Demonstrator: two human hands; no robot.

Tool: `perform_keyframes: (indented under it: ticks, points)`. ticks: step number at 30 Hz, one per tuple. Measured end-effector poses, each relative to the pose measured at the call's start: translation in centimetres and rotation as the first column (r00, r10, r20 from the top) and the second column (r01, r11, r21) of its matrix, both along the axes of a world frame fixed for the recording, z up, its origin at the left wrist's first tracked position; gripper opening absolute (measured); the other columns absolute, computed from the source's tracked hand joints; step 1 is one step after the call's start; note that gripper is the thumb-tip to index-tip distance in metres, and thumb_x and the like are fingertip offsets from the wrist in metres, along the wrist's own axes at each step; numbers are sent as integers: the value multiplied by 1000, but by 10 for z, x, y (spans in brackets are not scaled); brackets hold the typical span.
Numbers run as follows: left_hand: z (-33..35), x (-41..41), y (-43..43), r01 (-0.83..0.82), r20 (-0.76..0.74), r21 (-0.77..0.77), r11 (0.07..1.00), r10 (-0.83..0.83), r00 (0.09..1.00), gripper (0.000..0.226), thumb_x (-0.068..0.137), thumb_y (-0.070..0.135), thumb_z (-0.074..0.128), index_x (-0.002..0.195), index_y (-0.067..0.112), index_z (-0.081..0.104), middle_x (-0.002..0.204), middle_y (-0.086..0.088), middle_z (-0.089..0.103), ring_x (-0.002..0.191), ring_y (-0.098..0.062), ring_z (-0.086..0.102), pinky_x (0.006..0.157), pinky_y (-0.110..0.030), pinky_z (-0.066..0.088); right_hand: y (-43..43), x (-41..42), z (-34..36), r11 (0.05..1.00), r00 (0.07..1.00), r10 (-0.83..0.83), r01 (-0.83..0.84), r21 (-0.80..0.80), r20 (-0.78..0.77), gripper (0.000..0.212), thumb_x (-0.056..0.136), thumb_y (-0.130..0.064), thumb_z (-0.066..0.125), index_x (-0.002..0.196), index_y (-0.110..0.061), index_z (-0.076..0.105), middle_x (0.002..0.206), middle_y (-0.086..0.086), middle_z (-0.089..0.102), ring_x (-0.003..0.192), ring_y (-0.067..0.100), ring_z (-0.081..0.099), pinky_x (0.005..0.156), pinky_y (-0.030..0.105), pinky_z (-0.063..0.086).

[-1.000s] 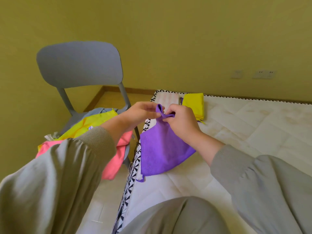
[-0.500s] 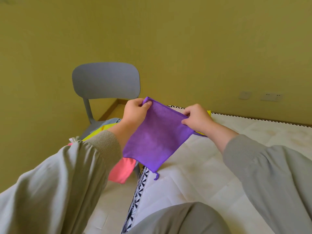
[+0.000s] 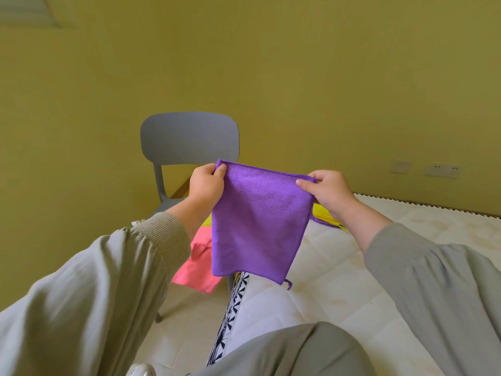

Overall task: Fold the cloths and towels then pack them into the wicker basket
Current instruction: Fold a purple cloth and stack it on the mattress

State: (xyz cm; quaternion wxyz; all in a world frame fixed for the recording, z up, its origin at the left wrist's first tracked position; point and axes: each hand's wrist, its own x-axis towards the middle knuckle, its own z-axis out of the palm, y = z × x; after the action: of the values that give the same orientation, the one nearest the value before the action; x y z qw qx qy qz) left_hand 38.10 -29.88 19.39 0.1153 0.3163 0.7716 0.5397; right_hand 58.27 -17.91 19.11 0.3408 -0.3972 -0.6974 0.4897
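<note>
The left hand (image 3: 206, 183) and right hand (image 3: 329, 189), held apart, each pinched a top corner of the purple cloth (image 3: 257, 226), which hung flat above the bed (image 3: 352, 267) edge, long axis pointing down.

Partly covered by purple cloth (image 3: 257, 221) at centre: pink cloth (image 3: 196, 270). Mostly behind right hand (image 3: 329, 191): yellow cloth (image 3: 324, 216). Cropped at bottom edge, unidentifiable: white object (image 3: 141, 370).
</note>
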Motion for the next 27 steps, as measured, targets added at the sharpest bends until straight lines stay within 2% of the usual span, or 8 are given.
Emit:
perform_keyframes:
  ticks: [4,7,9,12,15,18,22,27]
  points:
    - [-5,-7,-9,-13,38,29,999,12,999,32,100,22,43,72,9,49,61,1,36,61,-15,30,54,-30,23,-17,0,1,990,988,34,-54,-130,-152,27,82,13,61,78,-13,56,73,6,62,49,-1,58,49,14,47]
    - [-4,-8,-18,-14,-62,35,999,17,998,15,93,8,50,81,7,60,66,0,48,69,-19,42,58,-28,31,-24,0,1,998,990,-53,51,-22,-133,33,77,10,67,78,-18,51,75,11,63,54,7,58,54,19,47]
    - [1,-9,-27,-24,-230,8,1000,25,973,12,86,0,56,91,8,63,77,-1,57,75,-22,51,65,-27,38,-27,-2,2,988,991,-101,110,108,-87,36,74,8,69,75,-21,48,77,12,63,59,15,54,61,25,46]
    - [11,-11,-39,24,-516,-107,994,-76,853,17,80,-2,58,94,10,58,82,2,59,78,-26,52,65,-30,39,-32,-4,8,961,995,-88,94,261,-35,36,75,8,67,71,-22,47,70,2,54,55,10,44,53,12,38]
    - [18,-15,-44,74,-671,-178,981,-176,721,24,77,-3,55,96,11,61,94,-2,67,86,-29,58,70,-34,46,-35,-4,15,941,998,-57,54,333,-2,27,75,10,66,76,-15,57,73,4,57,58,9,46,55,10,37]
    - [17,-19,-50,111,-797,-212,971,-238,556,29,77,-3,52,96,14,67,94,-3,67,83,-31,61,63,-33,46,-35,-4,20,937,1000,-17,12,349,12,27,76,12,65,70,-14,64,67,-2,60,54,-2,52,55,6,39]
    - [20,-20,-58,155,-864,-237,959,-281,418,29,77,2,48,94,14,69,85,-4,67,67,-33,62,54,-32,46,-36,-2,28,942,999,3,-20,335,51,21,75,9,68,76,-13,71,62,-6,58,49,-1,48,51,7,36]
    - [33,-14,-62,134,-815,-329,935,-353,460,31,81,5,49,98,19,70,94,-1,67,83,-30,61,64,-32,46,-34,6,38,946,996,6,-33,322,85,14,78,2,70,88,-5,75,68,1,63,61,8,50,57,12,38]
